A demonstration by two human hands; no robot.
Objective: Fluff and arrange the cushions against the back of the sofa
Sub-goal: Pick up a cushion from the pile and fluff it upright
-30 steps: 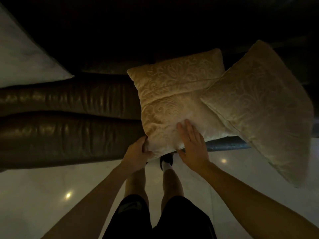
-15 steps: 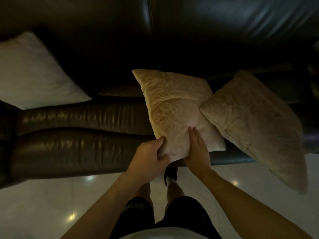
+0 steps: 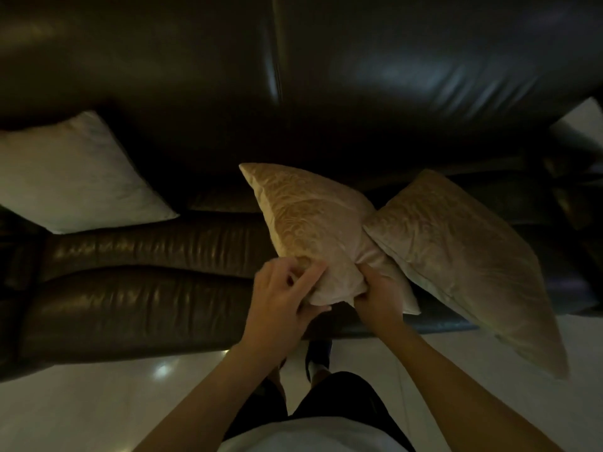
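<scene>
Left hand (image 3: 283, 293): closed on the near corner of the centre gold cushion (image 3: 313, 230), fingers pinching the fabric. Right hand (image 3: 378, 296): clenched on the same corner from the right, fabric bunched.

Centre gold cushion: on the seat of the dark leather sofa (image 3: 137, 288), tilted; long axis runs from the gripped near corner up-left to a far corner pointing at the backrest. Half a second ago it lay flatter, the right hand spread open on it.

Second gold cushion (image 3: 456, 256): overlaps the first at right, near corner overhanging the seat edge.

White cushion (image 3: 75, 177): far left, cut off by the frame.

Backrest: dim, detail hard to read.
</scene>
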